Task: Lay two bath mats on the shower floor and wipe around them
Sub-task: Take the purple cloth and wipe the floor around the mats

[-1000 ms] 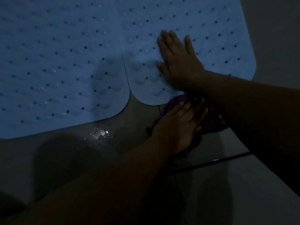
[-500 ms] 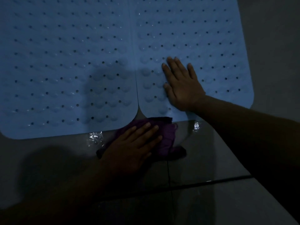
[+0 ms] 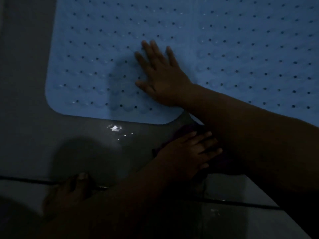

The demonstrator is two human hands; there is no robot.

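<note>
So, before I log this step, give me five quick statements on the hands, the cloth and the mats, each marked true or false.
1. The right hand lies flat on the left blue mat, fingers spread. True.
2. The left hand presses the purple cloth on the floor just below the mats' near edge. True.
3. The cloth lies on top of a mat. False: it is on the dark floor, off the mats.
4. The floor is dry everywhere. False: a wet patch glints near the left mat's edge.
5. The right forearm passes above the left hand. True.
</note>
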